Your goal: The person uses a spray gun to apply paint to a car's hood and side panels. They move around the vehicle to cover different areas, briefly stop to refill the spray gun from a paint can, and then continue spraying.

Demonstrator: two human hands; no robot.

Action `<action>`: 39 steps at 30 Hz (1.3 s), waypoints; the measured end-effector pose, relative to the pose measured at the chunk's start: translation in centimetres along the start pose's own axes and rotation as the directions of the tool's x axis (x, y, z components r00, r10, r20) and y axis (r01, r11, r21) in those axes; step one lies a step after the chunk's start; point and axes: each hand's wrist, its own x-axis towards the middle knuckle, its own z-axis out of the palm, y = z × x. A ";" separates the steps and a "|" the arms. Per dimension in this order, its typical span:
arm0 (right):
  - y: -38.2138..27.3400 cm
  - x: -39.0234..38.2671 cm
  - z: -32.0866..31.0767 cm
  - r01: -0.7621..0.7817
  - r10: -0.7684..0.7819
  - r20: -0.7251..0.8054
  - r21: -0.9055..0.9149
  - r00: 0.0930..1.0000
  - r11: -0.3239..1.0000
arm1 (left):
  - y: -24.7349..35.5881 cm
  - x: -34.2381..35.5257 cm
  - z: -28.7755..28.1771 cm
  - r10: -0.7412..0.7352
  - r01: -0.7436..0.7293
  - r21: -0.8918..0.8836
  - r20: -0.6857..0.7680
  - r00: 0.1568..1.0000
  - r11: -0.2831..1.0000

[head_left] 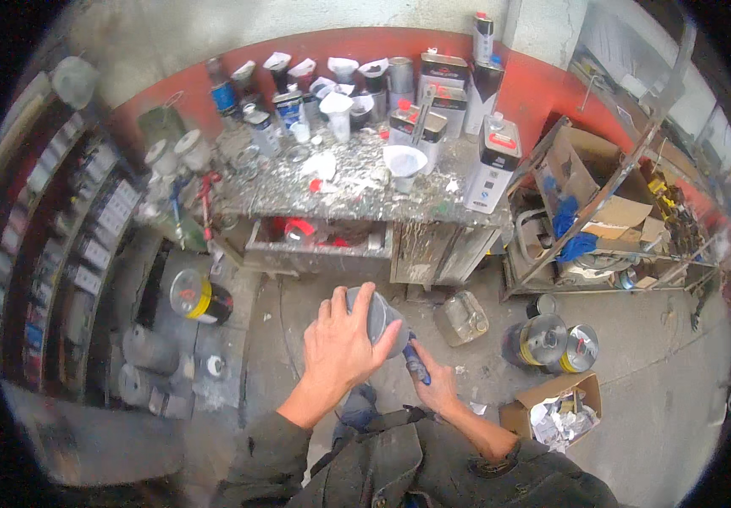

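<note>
In front of my body I hold a spray gun with a round grey cup (380,317) and a dark blue handle (417,365). My left hand (342,343) wraps over the cup from the left, fingers curled round its far side and thumb across the near side. Lower and to the right, my right hand (436,385) is closed on the handle, its fingers partly hidden. The gun's nozzle is out of sight behind the cup and hands.
A paint-spattered workbench (298,196) ahead carries cups, bottles and metal cans (492,165). At its left hang spray guns (204,203). A jerrycan (462,319), metal drums (202,296) and a carton of waste paper (522,415) stand on the floor. Shelves (56,237) line the left; a metal rack (611,203) stands right.
</note>
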 end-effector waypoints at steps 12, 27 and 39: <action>3.4 16.8 1.3 -0.165 0.231 -0.241 0.265 0.943 0.950 | -15.8 25.8 10.0 -0.242 0.397 -0.857 0.483 0.842 -0.328; 7.4 26.9 -3.7 -0.177 0.229 -0.186 0.260 0.956 0.949 | -27.4 38.7 25.5 -0.531 0.458 -0.369 -0.121 0.839 0.808; 2.9 31.1 7.9 -0.097 0.360 -0.306 0.629 0.881 0.771 | -8.2 29.0 18.5 0.270 0.150 -0.687 0.463 0.845 0.711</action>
